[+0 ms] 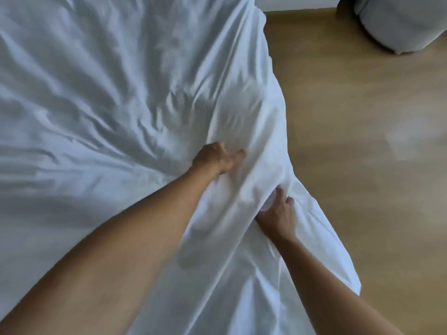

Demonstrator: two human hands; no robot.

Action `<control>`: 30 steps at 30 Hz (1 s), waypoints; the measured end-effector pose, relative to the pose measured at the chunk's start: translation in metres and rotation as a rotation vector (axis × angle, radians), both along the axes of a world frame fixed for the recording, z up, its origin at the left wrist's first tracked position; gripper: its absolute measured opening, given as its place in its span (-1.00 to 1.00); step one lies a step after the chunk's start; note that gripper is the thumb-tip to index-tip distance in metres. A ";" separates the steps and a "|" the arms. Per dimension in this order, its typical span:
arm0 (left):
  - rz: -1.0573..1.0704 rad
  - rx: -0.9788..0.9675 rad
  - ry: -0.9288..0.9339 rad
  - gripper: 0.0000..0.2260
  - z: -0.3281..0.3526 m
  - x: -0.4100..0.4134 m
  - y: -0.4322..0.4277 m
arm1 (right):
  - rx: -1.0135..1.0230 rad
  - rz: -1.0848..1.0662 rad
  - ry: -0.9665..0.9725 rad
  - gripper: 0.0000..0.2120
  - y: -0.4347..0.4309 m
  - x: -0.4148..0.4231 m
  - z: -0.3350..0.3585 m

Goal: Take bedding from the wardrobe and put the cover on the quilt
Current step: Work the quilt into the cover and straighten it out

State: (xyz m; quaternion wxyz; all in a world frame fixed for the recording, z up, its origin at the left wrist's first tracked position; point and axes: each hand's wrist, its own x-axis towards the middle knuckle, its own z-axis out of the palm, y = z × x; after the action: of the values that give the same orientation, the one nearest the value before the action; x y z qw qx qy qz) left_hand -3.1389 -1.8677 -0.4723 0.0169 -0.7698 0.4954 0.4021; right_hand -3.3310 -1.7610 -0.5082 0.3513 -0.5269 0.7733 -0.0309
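A: Two bare hands, one white cover [108,93], one wooden floor [362,165], and one grey rounded thing [396,27] in the far corner.

B: What are the hands doing?

A: The left hand [215,158] is clenched on a bunch of the cover, and creases fan out from its fingers across the cloth. The right hand [278,213] is gripping a fold nearer the edge; its fingertips [280,192] are tucked into the fabric.

B: Anything hard to make out?

A: Plenty. Most fingers of both hands are buried in cloth. I can't tell whether a quilt lies under the cover. The grey thing is cut off by the frame, so I can't name it. The picture is a little blurred.

B: And the cover itself?

A: Plain white, heavily wrinkled, spread wide beyond the left fingers. Between the two hands it rises in a puffed ridge. Beside the right fingers its edge hangs over the floor.
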 end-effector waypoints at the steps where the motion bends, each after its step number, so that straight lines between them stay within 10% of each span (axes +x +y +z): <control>1: 0.039 -0.077 -0.002 0.17 0.001 -0.013 -0.017 | 0.016 -0.056 -0.016 -0.01 -0.006 0.009 -0.002; 4: -0.160 -0.029 -0.085 0.11 -0.014 -0.057 -0.026 | 0.130 -0.055 0.002 -0.03 -0.009 0.026 -0.020; 8: -0.252 -0.068 -0.201 -0.67 -0.056 -0.067 -0.013 | 0.111 0.048 -0.061 -0.67 -0.016 0.015 -0.027; 14: 0.320 -0.235 0.862 -0.85 -0.027 -0.063 -0.042 | -0.359 -0.075 -0.078 -0.93 -0.043 -0.035 0.002; 20: -0.581 0.336 0.146 -0.66 -0.019 -0.076 -0.047 | -0.201 -0.009 0.141 0.06 -0.067 -0.071 -0.024; 24: -0.151 -0.305 -0.247 -0.20 0.028 -0.075 -0.157 | 0.070 0.048 0.011 -0.30 -0.083 -0.083 -0.045; 30: -0.156 -0.046 -0.390 -0.57 -0.023 -0.105 -0.175 | -0.250 -0.101 0.062 -0.38 -0.090 -0.114 -0.023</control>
State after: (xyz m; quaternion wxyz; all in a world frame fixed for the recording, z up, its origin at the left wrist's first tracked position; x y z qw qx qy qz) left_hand -3.2442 -2.0428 -0.4954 0.1260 -0.7926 0.5497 0.2316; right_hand -3.4445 -1.8513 -0.5312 0.2569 -0.5278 0.7994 -0.1281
